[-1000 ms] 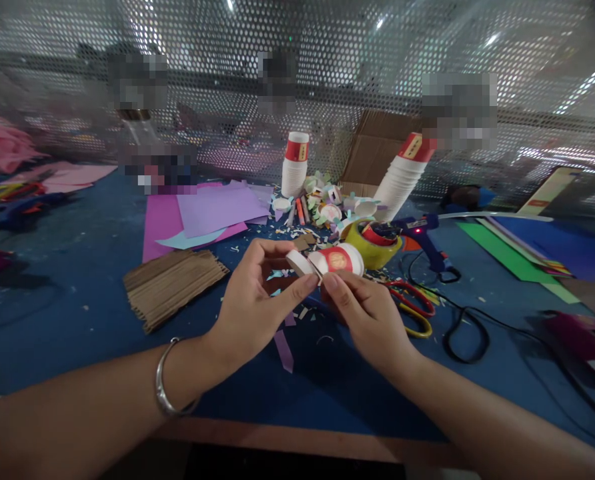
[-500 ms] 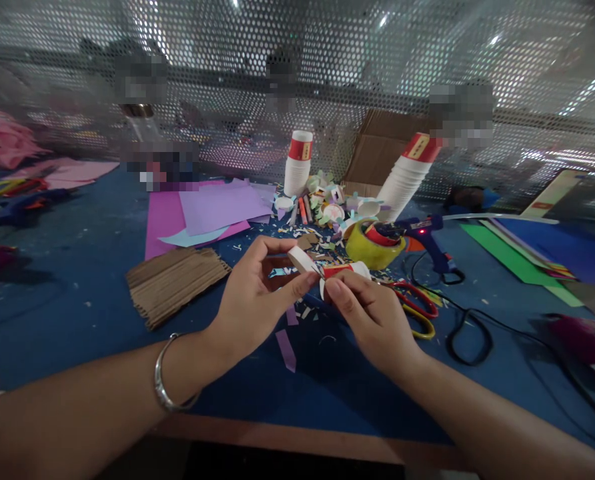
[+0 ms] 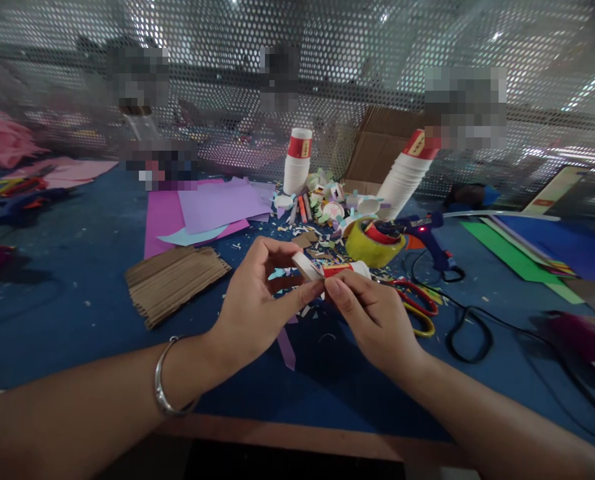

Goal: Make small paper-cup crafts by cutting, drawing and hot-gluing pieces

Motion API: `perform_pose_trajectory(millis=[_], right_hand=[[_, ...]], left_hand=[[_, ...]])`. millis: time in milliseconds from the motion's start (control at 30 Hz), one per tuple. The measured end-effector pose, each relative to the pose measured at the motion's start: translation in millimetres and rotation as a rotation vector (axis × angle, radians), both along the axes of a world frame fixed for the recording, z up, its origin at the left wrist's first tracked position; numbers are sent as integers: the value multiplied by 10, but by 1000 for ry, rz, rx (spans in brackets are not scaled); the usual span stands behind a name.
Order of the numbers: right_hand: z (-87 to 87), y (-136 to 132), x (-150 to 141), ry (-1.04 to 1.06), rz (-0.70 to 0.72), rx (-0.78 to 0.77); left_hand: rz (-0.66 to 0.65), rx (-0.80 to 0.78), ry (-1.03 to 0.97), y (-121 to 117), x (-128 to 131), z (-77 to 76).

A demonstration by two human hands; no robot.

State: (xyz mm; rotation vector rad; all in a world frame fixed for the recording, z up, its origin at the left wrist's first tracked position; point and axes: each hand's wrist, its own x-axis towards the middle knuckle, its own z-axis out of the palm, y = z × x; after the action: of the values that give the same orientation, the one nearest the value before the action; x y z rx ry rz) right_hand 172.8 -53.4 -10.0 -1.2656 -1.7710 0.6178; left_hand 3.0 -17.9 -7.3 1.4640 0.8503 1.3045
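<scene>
My left hand [image 3: 262,297] is curled around a short white paper ring or cup end [image 3: 306,266], pinching it between thumb and fingers. Thumb to forefinger, my right hand [image 3: 370,310] is closed at the edge of that piece. A red-and-white paper cup [image 3: 345,268] pokes out on its side behind the right fingers and appears held by them; its lower part is hidden. The fingertips of both hands nearly touch. Beside the right hand show the red and yellow handles of scissors [image 3: 417,303], their blades hidden.
Paper scraps and crayons [image 3: 303,208] lie ahead, near stacked paper cups [image 3: 296,163] and a leaning stack [image 3: 402,183]. Yellow tape [image 3: 375,247] and a lit glue gun [image 3: 430,243] with a looping cord are right. Corrugated cardboard [image 3: 177,283] and purple paper [image 3: 222,207] are left.
The red-and-white cup has tipped lower behind my right fingers, so less of it shows. The white piece has turned slightly in my left hand, and the fingertips are closer together.
</scene>
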Motion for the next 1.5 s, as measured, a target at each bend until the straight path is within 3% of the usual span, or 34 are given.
perform_pose_trajectory(millis=[200, 500, 833, 1500], right_hand=[[-18, -9, 13, -14, -8, 2], [-9, 8, 29, -39, -15, 46], [-32, 5, 48, -50, -19, 27], [-35, -2, 52, -128, -26, 132]], left_hand=[[-1, -10, -13, -9, -8, -11], [-113, -170, -45, 4, -16, 39], [-90, -148, -56, 5, -18, 17], [-65, -100, -35, -28, -20, 32]])
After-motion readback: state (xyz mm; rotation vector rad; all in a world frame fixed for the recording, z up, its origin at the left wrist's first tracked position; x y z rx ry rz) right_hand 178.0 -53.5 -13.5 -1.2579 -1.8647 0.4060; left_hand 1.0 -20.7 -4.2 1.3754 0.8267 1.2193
